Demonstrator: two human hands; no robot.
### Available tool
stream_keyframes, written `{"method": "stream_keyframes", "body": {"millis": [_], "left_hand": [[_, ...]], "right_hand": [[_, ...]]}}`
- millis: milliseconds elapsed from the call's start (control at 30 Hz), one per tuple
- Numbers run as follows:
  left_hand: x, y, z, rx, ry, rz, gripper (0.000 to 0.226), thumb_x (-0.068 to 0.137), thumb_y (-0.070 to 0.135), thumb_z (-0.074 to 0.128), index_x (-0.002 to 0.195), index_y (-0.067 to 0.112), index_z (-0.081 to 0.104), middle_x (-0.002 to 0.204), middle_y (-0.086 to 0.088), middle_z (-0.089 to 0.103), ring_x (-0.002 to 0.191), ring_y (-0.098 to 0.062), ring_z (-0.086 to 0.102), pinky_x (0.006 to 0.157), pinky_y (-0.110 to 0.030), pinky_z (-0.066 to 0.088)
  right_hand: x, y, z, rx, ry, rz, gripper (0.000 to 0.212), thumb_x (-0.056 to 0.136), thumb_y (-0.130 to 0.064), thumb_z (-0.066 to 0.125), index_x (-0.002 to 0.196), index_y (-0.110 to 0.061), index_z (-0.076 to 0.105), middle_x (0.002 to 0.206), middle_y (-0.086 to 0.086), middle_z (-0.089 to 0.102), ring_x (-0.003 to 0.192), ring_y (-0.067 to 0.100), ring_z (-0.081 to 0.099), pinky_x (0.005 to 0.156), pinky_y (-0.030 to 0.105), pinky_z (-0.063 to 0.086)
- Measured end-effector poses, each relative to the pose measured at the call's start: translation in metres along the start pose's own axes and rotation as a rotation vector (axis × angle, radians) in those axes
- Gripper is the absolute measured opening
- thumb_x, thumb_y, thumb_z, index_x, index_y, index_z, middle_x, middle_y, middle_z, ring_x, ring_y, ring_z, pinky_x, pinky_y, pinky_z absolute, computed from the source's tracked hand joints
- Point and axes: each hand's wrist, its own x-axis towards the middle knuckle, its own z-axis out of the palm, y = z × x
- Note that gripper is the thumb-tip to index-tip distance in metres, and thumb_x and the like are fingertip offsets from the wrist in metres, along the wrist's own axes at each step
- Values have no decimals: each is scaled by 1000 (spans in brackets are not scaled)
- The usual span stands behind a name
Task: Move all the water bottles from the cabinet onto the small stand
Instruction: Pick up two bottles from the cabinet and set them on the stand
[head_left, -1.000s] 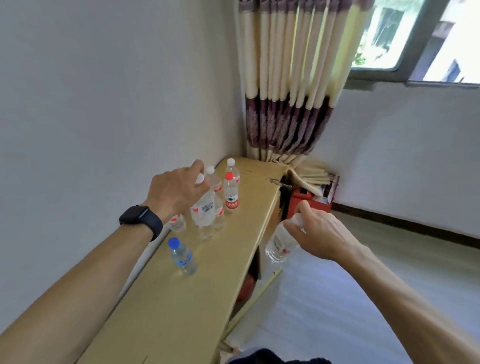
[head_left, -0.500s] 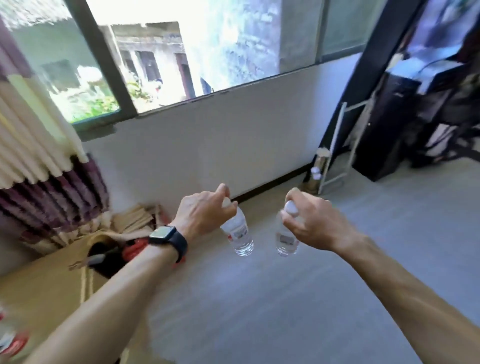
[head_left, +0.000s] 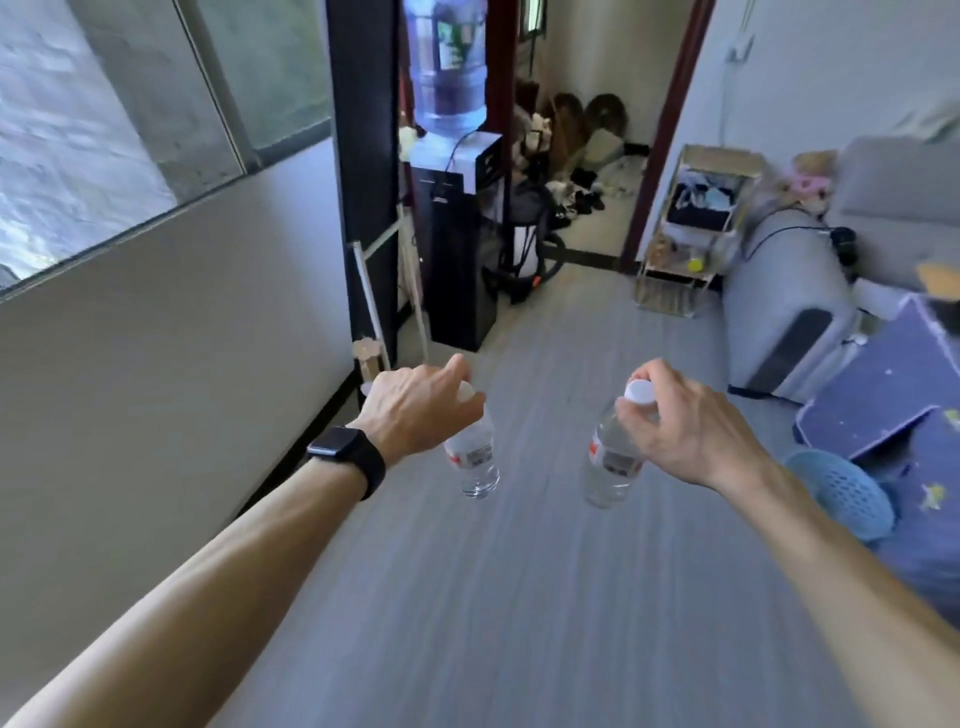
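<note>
Left hand (head_left: 421, 408) reaches forward from a bare forearm with a black watch (head_left: 345, 457) on the wrist, knuckles up, fingers curled down over the neck of a small clear water bottle (head_left: 472, 462) that hangs upright below the palm, above the grey floor (head_left: 493, 597). Right hand (head_left: 680, 428) is held out at about the same height, well apart from the left, fingertips pinched around the neck of a second water bottle (head_left: 610, 462) just under its white cap (head_left: 640, 391); this one hangs slightly tilted. The left bottle's cap is mostly covered by the fingers, and both labels are too blurred to read, showing only red and white. Both forearms are cut off by the lower frame edge. Two bottles are in view, one per hand, neither touching any surface. Ahead stands one black water dispenser (head_left: 454, 249) carrying a large blue jug (head_left: 447, 62), its top cut off by the frame. One small wire rack (head_left: 691, 228) stands by the doorway, beside a grey sofa (head_left: 800, 306) at the right.
</note>
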Motion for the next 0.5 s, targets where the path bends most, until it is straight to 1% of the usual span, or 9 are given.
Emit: {"method": "stream_keyframes", "body": {"millis": [100, 200, 300, 367, 433, 500], "left_hand": [[55, 14, -4, 6, -14, 92, 27, 93, 47, 39, 103, 23, 44, 75, -1, 54, 62, -28, 49, 59, -34, 35], [111, 26, 0, 35, -35, 192, 30, 94, 51, 39, 105, 24, 46, 80, 1, 58, 68, -27, 54, 58, -33, 36], [171, 40, 7, 59, -45, 266, 31, 93, 53, 40, 102, 25, 46, 82, 0, 63, 69, -25, 58, 56, -31, 41], [211, 52, 13, 84, -58, 305, 31, 93, 55, 40, 101, 25, 47, 78, 2, 61, 66, -21, 57, 52, -29, 38], [251, 64, 20, 117, -57, 337, 31, 93, 56, 41, 100, 27, 47, 75, 3, 59, 64, -20, 55, 50, -29, 33], [295, 75, 28, 137, -54, 352, 32, 92, 58, 40, 101, 29, 46, 77, 2, 61, 66, -22, 56, 51, -29, 34]], "right_hand": [[23, 26, -3, -9, 40, 108, 23, 91, -46, 48, 98, -25, 43, 106, 4, 63, 85, 31, 52, 70, 36, 38], [45, 50, -5, -1, 63, 188, 23, 90, -47, 47, 96, -25, 43, 104, 5, 64, 89, 34, 57, 72, 40, 44], [72, 77, -5, 0, 73, 254, 22, 91, -46, 49, 97, -25, 44, 103, 5, 64, 89, 34, 58, 74, 41, 47], [95, 98, -4, -1, 76, 276, 22, 92, -46, 49, 96, -25, 45, 102, 4, 65, 88, 33, 58, 74, 41, 47], [123, 123, -4, 4, 71, 301, 21, 91, -46, 49, 95, -26, 45, 102, 2, 65, 92, 33, 59, 74, 39, 46], [157, 150, -7, 16, 66, 309, 21, 91, -48, 48, 95, -27, 45, 100, -2, 65, 94, 31, 59, 73, 38, 45]]}}
